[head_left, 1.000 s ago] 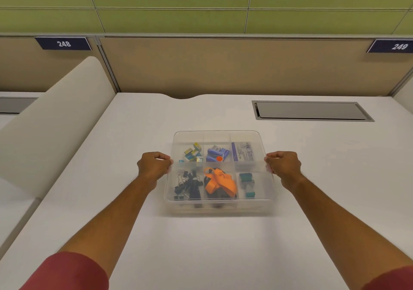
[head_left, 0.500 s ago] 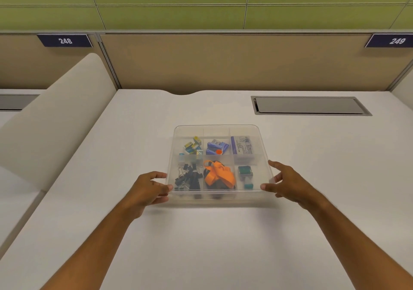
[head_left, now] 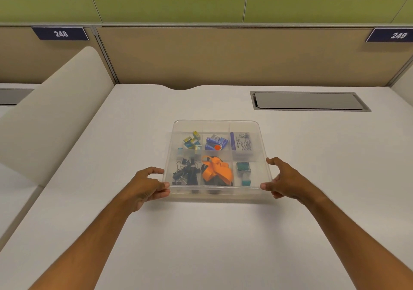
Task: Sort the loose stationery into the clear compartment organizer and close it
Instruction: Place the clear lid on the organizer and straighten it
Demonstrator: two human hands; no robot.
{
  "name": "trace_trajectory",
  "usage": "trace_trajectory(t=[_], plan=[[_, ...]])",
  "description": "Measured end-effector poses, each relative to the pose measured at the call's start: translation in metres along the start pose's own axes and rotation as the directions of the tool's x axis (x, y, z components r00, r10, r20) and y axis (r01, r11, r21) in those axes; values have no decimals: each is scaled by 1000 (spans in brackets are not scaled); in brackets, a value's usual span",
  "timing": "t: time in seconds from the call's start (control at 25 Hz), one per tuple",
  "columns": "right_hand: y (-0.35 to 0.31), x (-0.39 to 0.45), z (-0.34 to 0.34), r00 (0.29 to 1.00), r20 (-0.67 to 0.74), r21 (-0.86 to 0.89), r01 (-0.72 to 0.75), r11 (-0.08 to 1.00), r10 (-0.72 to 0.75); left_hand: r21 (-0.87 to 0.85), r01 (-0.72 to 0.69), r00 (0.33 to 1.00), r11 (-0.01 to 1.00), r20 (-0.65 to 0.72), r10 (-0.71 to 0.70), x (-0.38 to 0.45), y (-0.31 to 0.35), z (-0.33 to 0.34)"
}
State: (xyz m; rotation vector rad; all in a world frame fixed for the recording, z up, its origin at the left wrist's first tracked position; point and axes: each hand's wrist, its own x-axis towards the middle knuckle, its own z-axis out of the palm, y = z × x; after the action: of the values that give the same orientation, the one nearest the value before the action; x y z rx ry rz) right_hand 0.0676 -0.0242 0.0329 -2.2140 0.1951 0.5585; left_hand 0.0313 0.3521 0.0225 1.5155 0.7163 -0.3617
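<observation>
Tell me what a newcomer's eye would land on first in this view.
First the clear organizer in the middle of the white desk, with an orange strap bright in its near middle compartment and black binder clips to the left of it. Next the left hand and right hand, at the organizer's near corners. Behind, number plates 248 and 249 hang on the partition.

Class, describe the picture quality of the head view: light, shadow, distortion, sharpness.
Head view: even, soft light; a faint shadow under the organizer near edge; wide-angle bending of the partition top; contents hazy through clear plastic; both hands fairly sharp.
</observation>
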Motion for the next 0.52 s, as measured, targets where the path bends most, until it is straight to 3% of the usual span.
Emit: trace_trajectory(t=[0.2,0.4,0.52], plan=[[1,7,-2,1000,24,55,-21,998,20,71,-13,1000,997,11,12,2,2,-2],[8,29,-10,974,-225,267,75,961,-14,50,-101,995,994,-11,102,17,15,-5],[5,45,-10,970,-235,420,49,906,56,84,-141,985,986,-92,148,31,26,1]])
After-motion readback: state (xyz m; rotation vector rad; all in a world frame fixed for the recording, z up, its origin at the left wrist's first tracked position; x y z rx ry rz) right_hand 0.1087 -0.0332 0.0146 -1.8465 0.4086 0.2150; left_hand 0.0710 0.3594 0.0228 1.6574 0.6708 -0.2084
